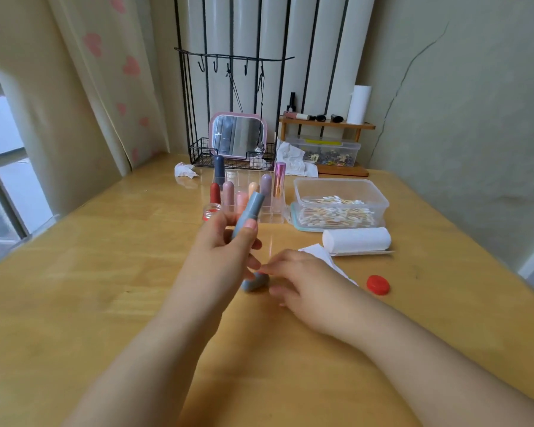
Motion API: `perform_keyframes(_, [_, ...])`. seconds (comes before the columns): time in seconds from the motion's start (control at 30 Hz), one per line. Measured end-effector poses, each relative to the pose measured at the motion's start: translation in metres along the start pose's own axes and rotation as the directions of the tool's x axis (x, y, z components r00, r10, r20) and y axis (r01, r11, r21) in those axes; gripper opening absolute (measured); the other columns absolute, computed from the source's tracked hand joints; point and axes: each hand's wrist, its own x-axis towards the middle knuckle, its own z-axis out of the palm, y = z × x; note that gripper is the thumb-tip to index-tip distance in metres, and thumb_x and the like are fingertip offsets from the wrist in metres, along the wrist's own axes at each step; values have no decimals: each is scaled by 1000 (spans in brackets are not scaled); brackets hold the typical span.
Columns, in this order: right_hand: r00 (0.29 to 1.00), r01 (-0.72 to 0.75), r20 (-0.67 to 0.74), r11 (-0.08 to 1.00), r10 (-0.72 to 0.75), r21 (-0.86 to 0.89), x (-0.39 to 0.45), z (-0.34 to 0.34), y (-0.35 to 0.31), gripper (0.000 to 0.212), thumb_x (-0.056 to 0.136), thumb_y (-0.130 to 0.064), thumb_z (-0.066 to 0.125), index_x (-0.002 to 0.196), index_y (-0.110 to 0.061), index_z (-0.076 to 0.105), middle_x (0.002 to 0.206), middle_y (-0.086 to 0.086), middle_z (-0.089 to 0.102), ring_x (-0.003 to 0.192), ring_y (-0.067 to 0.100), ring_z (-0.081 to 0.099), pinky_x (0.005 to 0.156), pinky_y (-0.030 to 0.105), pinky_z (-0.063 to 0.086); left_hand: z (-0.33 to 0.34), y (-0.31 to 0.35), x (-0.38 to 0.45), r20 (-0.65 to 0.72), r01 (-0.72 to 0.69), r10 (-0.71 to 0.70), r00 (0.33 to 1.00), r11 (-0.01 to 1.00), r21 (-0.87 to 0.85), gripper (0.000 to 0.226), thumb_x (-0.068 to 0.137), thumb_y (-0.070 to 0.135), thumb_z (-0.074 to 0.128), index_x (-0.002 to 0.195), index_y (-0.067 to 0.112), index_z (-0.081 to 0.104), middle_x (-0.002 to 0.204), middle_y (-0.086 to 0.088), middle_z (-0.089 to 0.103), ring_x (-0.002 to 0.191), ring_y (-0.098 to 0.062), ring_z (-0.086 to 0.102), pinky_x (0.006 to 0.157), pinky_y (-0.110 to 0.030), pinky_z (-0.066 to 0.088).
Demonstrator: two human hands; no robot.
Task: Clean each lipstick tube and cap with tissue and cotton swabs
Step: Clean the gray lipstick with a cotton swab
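Near the middle of the desk, the left hand grasps a blue-grey lipstick tube, thumb and fingers curled round its lower part, the tube tilted with its top toward the far edge. Just beside it, the right hand lies low over the desk with fingers extended and relaxed, the fingertips at a matching blue-grey cap that lies on the desk surface; whether they touch it cannot be told. Toward the far edge stands a clear organiser holding further lipsticks upright. Right of the organiser sits a clear box of cotton swabs, and nearer, a tissue roll lying on its side with a loose tissue sheet beside the right hand. A red lid lies on the desk to the right of that hand.
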Motion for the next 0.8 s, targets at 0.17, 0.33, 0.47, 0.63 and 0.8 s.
perform_keyframes(0.17, [996, 82, 49, 962, -72, -261, 25, 1, -10, 17, 92, -29, 56, 108, -23, 59, 113, -4, 55, 111, 17, 44, 70, 24, 22, -1, 2, 1, 5, 50, -50, 999, 997, -56, 10, 95, 19, 52, 89, 14, 57, 75, -5, 55, 43, -4, 48, 44, -17, 45])
perform_keyframes(0.33, [1000, 18, 23, 998, -17, -59, 28, 0, -5, 11, 91, -23, 59, 99, -16, 57, 105, -3, 52, 99, 15, 50, 60, 17, 47, -2, 0, 1, -17, 22, -23, 1000, 999, -35, 9, 95, 21, 53, 89, 17, 59, 84, -10, 57, 47, -4, 52, 47, -19, 45])
perform_keyframes(0.47, [955, -77, -234, 912, 184, 403, 19, -20, 10, 11, 94, -23, 56, 98, -33, 54, 90, -10, 58, 82, 7, 56, 67, 13, 44, 0, -1, 1, 11, -14, 14, 1000, 1000, -14, 11, 96, 21, 50, 95, 20, 60, 82, -3, 61, 57, -7, 55, 59, -26, 47])
perform_keyframes(0.63, [904, 130, -305, 487, 300, 864, 5, -42, 15, 17, 98, -18, 44, 106, -25, 57, 93, -8, 71, 87, 1, 60, 74, 18, 41, 6, -7, -2, 98, -2, -2, 995, 999, 39, 12, 95, 25, 51, 94, 23, 63, 76, 5, 62, 61, -5, 56, 63, -26, 49])
perform_keyframes(0.8, [898, 198, -316, 359, 307, 912, -1, -46, 14, 9, 95, -13, 50, 99, -17, 56, 91, -2, 72, 82, 3, 61, 73, 19, 41, 10, -11, -7, 230, -36, 7, 973, 992, 120, 12, 92, 29, 53, 91, 27, 65, 72, 7, 64, 58, -8, 51, 58, -22, 44])
